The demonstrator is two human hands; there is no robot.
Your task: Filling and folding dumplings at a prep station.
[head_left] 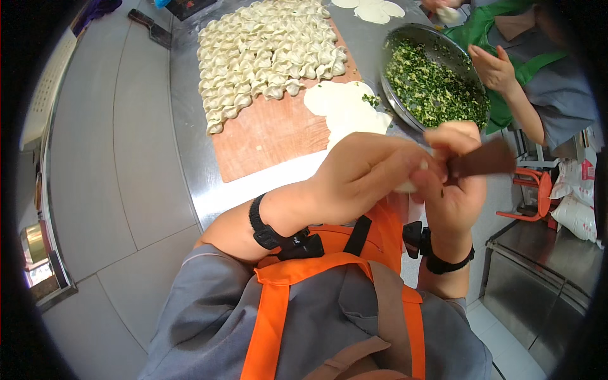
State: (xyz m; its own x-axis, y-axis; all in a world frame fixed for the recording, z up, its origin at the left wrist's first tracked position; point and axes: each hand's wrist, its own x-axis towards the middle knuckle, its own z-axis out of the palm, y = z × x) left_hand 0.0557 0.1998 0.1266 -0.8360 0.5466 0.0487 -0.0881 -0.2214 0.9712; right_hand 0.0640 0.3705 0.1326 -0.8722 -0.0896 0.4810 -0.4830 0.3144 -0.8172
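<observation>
My left hand (370,175) and my right hand (453,185) meet in front of my chest, pinching a pale dumpling (406,186) that shows only in part between them. A dark, flat wooden filling stick (482,159), blurred, juts to the right from my right hand. Beyond my hands lies a pile of flat round dough wrappers (351,109) with a bit of green filling on it. Rows of folded dumplings (266,52) cover the far part of a wooden board (270,137). A metal bowl (403,111) of chopped green and yellow filling (427,85) stands at the right.
A co-worker in a green apron (489,28) is at the bowl's far right, one hand (494,69) beside its rim. More wrappers (373,9) lie on the metal table (185,104). A cleaver (149,28) is at upper left. A red stool (539,192) stands at right.
</observation>
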